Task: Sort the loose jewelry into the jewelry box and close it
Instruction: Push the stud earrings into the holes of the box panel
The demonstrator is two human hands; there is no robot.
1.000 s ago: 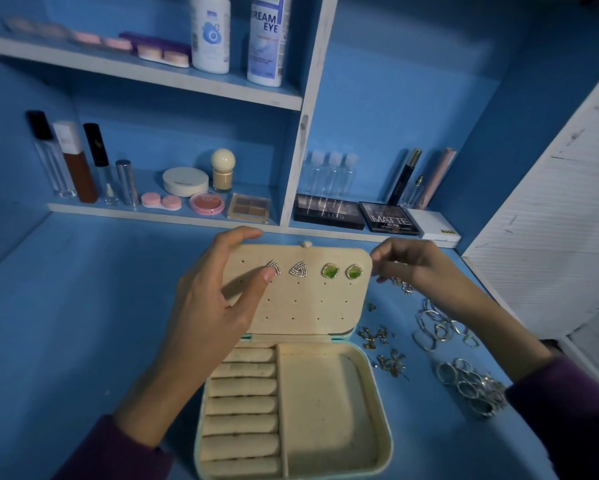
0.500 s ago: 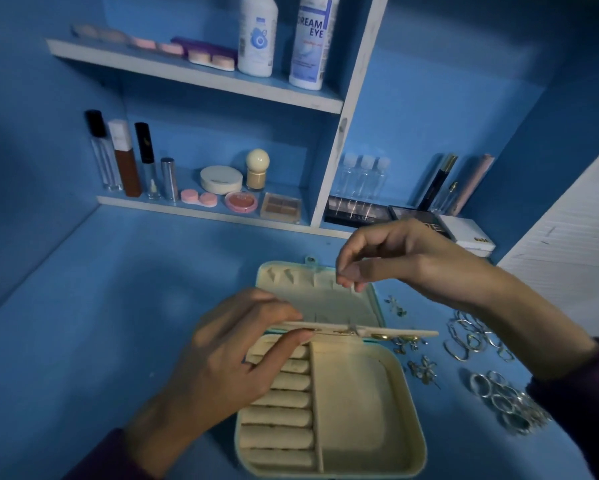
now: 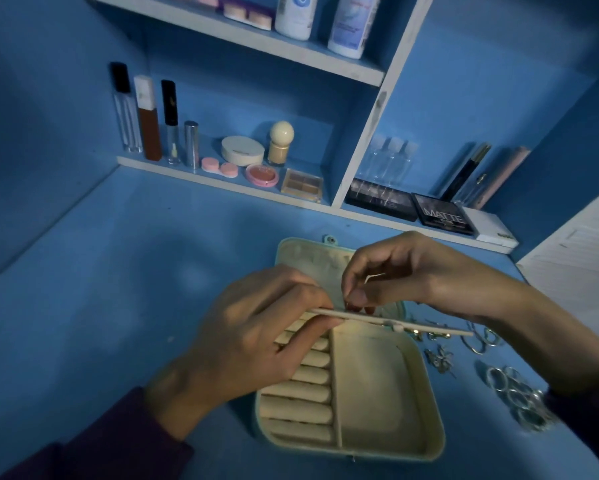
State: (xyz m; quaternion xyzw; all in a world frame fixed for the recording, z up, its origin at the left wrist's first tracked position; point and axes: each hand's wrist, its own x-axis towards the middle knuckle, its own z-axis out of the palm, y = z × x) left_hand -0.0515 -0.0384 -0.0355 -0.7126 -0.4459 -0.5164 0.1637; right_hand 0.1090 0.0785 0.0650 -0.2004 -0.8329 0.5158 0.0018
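Head view shows our left hand (image 3: 256, 337) reaching in over the open jewelry box (image 3: 377, 393) on the blue desk (image 3: 118, 271), thumb and fingers pinching the earring panel (image 3: 370, 319), which we see edge-on above the ring rolls (image 3: 301, 393). Our right hand (image 3: 412, 271) arches over the laid-back lid (image 3: 301, 261), fingertips bunched down at the panel; whether they pinch anything we cannot tell. Its forearm partly covers the loose rings (image 3: 519, 400) and hoops (image 3: 481, 337) right of the box, and the small earrings (image 3: 440, 360) nearby are too dim to make out.
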